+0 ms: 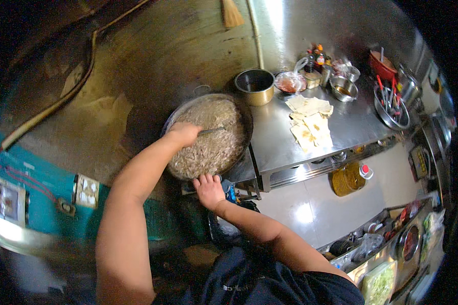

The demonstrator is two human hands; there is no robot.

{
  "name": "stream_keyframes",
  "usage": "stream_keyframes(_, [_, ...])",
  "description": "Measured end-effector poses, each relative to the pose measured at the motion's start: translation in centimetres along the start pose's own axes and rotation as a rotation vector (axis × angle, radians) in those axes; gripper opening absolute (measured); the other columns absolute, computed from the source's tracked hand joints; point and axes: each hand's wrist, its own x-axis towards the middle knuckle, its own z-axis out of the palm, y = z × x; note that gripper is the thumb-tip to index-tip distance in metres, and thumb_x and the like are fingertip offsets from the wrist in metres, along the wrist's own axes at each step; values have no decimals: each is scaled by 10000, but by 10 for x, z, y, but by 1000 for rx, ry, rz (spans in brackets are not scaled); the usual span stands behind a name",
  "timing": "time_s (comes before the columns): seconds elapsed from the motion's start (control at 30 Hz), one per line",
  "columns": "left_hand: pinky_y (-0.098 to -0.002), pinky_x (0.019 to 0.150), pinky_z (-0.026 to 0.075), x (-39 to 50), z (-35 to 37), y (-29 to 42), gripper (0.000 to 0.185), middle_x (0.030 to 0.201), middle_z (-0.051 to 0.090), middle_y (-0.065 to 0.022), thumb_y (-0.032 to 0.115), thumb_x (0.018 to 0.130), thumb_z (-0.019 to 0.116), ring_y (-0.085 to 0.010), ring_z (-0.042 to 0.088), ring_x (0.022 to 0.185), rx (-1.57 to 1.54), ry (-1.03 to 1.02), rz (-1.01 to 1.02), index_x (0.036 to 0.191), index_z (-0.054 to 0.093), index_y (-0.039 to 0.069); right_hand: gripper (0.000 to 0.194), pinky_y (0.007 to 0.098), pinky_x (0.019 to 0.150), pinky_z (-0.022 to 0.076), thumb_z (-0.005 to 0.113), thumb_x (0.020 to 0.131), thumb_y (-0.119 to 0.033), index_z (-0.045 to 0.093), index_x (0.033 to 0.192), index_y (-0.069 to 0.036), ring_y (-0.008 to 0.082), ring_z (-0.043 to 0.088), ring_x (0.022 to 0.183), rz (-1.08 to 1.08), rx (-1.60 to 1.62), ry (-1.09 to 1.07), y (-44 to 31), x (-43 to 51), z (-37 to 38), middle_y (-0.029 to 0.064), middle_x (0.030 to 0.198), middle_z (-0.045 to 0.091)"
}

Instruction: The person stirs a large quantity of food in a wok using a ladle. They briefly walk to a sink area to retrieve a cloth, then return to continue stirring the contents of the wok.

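A large round wok (248, 141) is filled with small pale-brown pieces of food (198, 156), partly motion-blurred. My left hand (185, 134) reaches over it, fist closed around a thin metal utensil (212, 130). The utensil's far end points right, over the food, and its working end cannot be made out. At the wok's near rim lies my right hand (210, 190), back up, fingertips at the edge. Whether those fingers grip the rim or a handle under them is hidden. A loop handle (202, 88) shows on the wok's far side.
Right of the wok, a steel counter (267, 148) bears a deep pot (261, 100), flat bread pieces (309, 122), bottles (320, 59), a steel bowl (345, 91) and a basin of utensils (391, 110). A yellow oil jug (347, 179) stands on the floor. Electrical sockets (87, 190) are at left.
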Motion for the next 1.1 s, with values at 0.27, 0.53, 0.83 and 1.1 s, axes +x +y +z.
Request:
stream_keyframes(0.27, [-461, 942, 534, -104, 123, -23, 314, 1191, 717, -187, 169, 955, 619, -379, 679, 1113, -725, 77, -322, 1256, 649, 83, 255, 471, 918, 412, 539, 941, -208, 643, 1171, -172, 293, 562, 1113, 18, -68, -18, -2, 4, 5, 80, 1102, 615])
stream_keyframes(0.53, [-439, 880, 549, -221, 77, -52, 264, 1110, 731, -157, 201, 964, 708, -298, 699, 1039, -834, 170, -318, 1194, 696, 73, 368, 470, 947, 409, 552, 926, -189, 613, 1289, -183, 297, 542, 1150, -5, -90, -9, -1, 4, 15, 75, 1210, 601])
stream_keyframes(0.83, [-508, 741, 567, -220, -25, -65, 158, 969, 762, -195, 60, 765, 709, -388, 733, 889, -129, -161, -352, 894, 782, 6, 341, 474, 975, 398, 502, 983, -196, 611, 1301, -140, 303, 542, 1214, 18, -61, -69, -4, 7, 5, 103, 1250, 600])
stream_keyframes(1.1, [-531, 880, 576, -166, 69, -45, 407, 1183, 719, -167, 92, 954, 572, -391, 702, 1077, -255, -147, -422, 1354, 636, 131, 294, 479, 889, 411, 516, 964, -205, 624, 1225, -127, 271, 556, 1162, -37, -200, -113, -5, 13, -3, 68, 1170, 630])
